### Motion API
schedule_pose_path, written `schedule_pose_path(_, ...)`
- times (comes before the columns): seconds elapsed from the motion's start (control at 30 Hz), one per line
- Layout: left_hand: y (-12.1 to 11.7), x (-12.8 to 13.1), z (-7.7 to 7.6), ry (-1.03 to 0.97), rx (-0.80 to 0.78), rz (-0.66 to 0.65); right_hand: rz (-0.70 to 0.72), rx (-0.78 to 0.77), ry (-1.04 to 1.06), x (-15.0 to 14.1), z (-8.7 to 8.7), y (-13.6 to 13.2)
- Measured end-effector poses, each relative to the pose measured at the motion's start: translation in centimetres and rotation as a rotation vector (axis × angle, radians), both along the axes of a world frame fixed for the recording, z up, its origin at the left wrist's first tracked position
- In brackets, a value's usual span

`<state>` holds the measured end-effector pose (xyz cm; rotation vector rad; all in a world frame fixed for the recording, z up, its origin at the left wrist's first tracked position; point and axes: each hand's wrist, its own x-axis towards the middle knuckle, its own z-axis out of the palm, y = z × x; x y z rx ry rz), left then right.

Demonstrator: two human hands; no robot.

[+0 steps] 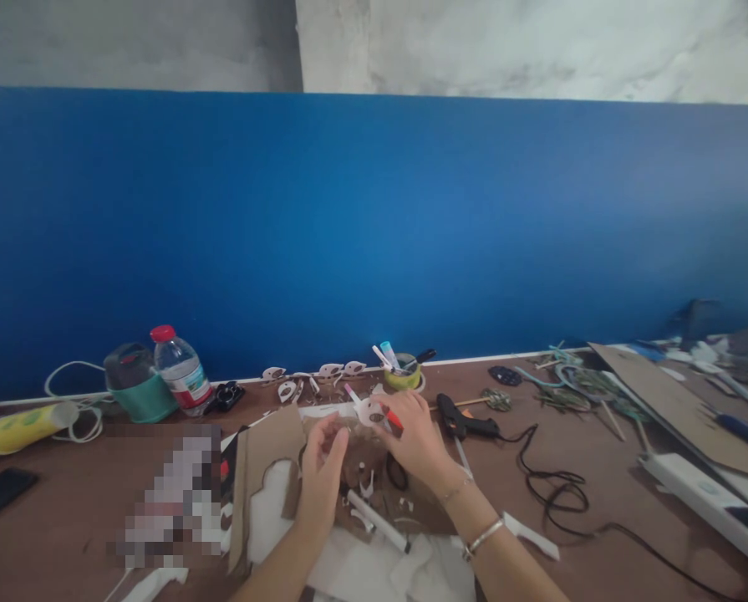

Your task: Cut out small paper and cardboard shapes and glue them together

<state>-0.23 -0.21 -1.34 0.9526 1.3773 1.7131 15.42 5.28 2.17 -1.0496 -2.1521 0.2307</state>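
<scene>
My right hand (414, 439) is closed on a small white cut-out piece (368, 410) and an orange-tipped tool beside it, above the middle of the brown table (66, 518). My left hand (322, 477) is just to its left, fingers curled near the same piece; what it grips is unclear. Under both hands lie a cut sheet of brown cardboard (264, 460), white paper scraps (374, 573) and a white glue stick (377, 520).
A black glue gun (465, 420) with a coiled cord lies right of my hands. At the back stand a water bottle (182, 370), a teal container (139, 385) and a yellow cup of pens (402, 372). Cardboard, cords and a power strip (703, 497) crowd the right side.
</scene>
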Motion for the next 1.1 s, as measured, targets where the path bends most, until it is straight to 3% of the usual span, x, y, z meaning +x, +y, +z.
schedule_pose_path(0.17, 0.1, 0.0, 0.1, -0.004, 0.000, -0.063, 0.152, -0.105, -0.109, 0.1, 0.5, -0.6)
schedule_pose_path(0.3, 0.1, -0.1, -0.3, 0.073, -0.088, -0.114, 0.214, -0.116, -0.143, -0.2, 0.9, -1.1)
schedule_pose_path(0.43, 0.3, -0.2, -0.6, 0.027, -0.075, -0.072, 0.047, -0.156, -0.160, 0.3, 1.7, -0.7)
schedule_pose_path(0.53, 0.5, -0.2, -0.7, -0.073, -0.028, -0.037, -0.204, -0.334, -0.369, 1.3, 2.2, -0.6)
schedule_pose_path(0.6, 0.5, -0.1, -0.7, -0.120, -0.014, -0.017, -0.294, -0.432, -0.533, 1.9, 2.3, -0.7)
schedule_pose_path(0.77, 0.5, -0.1, -0.3, -0.225, -0.008, 0.002, -0.311, -0.408, -0.625, 2.2, 1.9, -1.3)
schedule_pose_path(1.1, 0.3, 0.1, 0.1, -0.234, -0.023, 0.022, -0.273, -0.269, -0.444, 1.8, 0.3, -1.5)
